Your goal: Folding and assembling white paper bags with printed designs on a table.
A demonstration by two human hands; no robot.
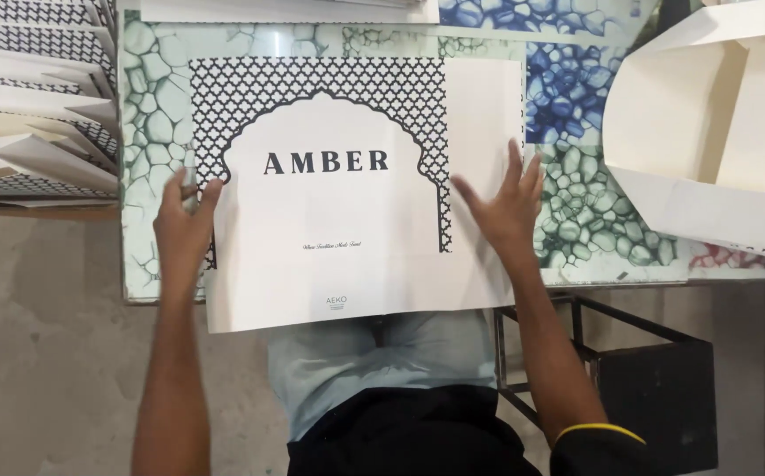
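Printed sheet (347,229): white, with a black lattice border framing a scalloped arch; dark lettering across the white middle.
Tabletop (149,106): pale green with a dark green cracked-stone pattern on the left, deep blue pebbles at upper right, green pebbles below them, a touch of red at the far right edge.
Stacked sheets (30,106): white and cream, with the same black lattice showing in strips.
Folded pieces (709,132): cream and white, black lattice at one corner.
Wristband (601,429): yellow.
Shirt (382,370): light blue.
Floor (39,353): grey concrete.
Metal stand (647,353): black.
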